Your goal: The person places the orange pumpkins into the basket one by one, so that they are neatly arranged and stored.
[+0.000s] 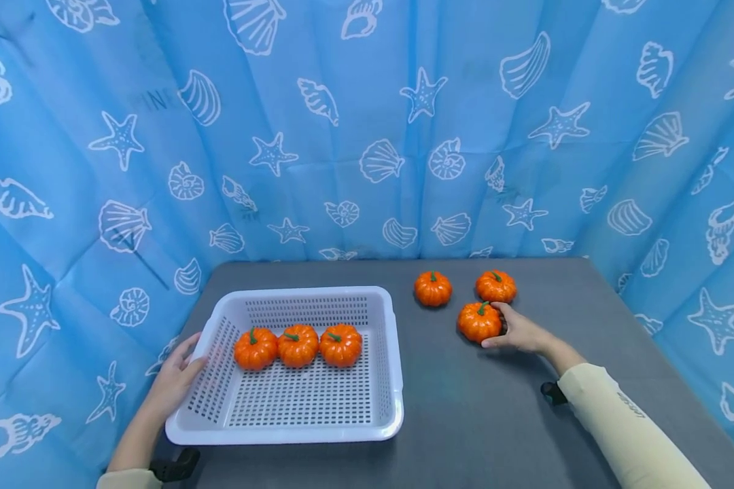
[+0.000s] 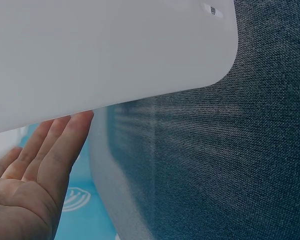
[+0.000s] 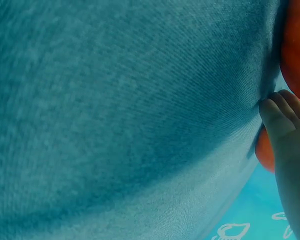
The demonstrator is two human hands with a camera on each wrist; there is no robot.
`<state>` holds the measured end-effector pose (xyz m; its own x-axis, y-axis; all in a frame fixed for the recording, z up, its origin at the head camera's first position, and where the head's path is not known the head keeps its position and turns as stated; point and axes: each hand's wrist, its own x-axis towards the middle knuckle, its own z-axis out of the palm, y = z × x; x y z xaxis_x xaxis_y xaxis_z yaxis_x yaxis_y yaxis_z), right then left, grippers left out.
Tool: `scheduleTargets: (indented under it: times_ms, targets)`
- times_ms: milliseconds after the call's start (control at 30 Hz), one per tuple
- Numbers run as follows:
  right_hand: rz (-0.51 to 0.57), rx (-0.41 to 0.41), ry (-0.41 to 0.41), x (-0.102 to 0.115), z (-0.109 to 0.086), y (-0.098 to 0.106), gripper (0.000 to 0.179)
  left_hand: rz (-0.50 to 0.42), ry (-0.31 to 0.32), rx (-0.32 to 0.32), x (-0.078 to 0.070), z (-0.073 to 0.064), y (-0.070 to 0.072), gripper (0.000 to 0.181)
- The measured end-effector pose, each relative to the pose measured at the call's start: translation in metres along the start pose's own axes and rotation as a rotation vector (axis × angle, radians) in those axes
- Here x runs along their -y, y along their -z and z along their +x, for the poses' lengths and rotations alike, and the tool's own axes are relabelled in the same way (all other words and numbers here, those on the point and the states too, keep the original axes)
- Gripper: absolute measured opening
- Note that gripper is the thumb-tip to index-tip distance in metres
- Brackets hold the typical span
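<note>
Fingers and thumb of my right hand (image 1: 520, 333) are around the right side of a small orange pumpkin (image 1: 479, 322) with a green stem. In the right wrist view its fingers (image 3: 277, 117) lie low by the cloth, beside the large orange shape of a pumpkin (image 3: 297, 50). At the other side, my left hand (image 1: 174, 377) rests at the left rim of a white plastic basket (image 1: 293, 435). The left wrist view shows nearly straight fingers (image 2: 65, 145) touching the rim's edge from outside, with the palm facing the camera. The left thumb lies by the rim in the head view.
Three pumpkins (image 1: 298, 346) sit in a row inside the basket. Another pumpkin (image 1: 433, 288) stands back left of my right hand, and one more pumpkin (image 1: 496, 286) sits close behind the touched one. A blue shell-print curtain (image 1: 367, 136) borders the dark grey cloth-covered table (image 1: 452, 421).
</note>
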<state>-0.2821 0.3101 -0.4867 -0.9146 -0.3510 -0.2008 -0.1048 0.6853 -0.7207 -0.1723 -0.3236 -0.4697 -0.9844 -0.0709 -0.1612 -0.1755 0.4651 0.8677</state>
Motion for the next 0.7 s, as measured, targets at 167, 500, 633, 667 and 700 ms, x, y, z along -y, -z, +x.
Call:
scheduleTargets:
  times_ms: [167, 500, 633, 667, 700]
  targets:
    - [-0.050, -0.026, 0.009, -0.002, 0.001, -0.003, 0.097, 0.006, 0.002, 0.001, -0.002, 0.001, 0.000, 0.067]
    - [-0.038, -0.087, 0.029, -0.003, 0.004, -0.012, 0.090, -0.019, 0.018, 0.000, -0.003, 0.000, -0.001, 0.066]
    - [-0.041, -0.113, 0.024, -0.002, 0.004, -0.012, 0.088, -0.027, 0.012, 0.001, -0.004, 0.000, -0.002, 0.065]
    - [-0.044, -0.123, 0.026, -0.002, 0.004, -0.012, 0.088, -0.028, 0.013, 0.001, -0.004, 0.000, -0.002, 0.065]
    - [-0.043, -0.132, 0.025, -0.001, 0.004, -0.011, 0.088, -0.029, 0.011, 0.001, -0.004, 0.000, -0.002, 0.065]
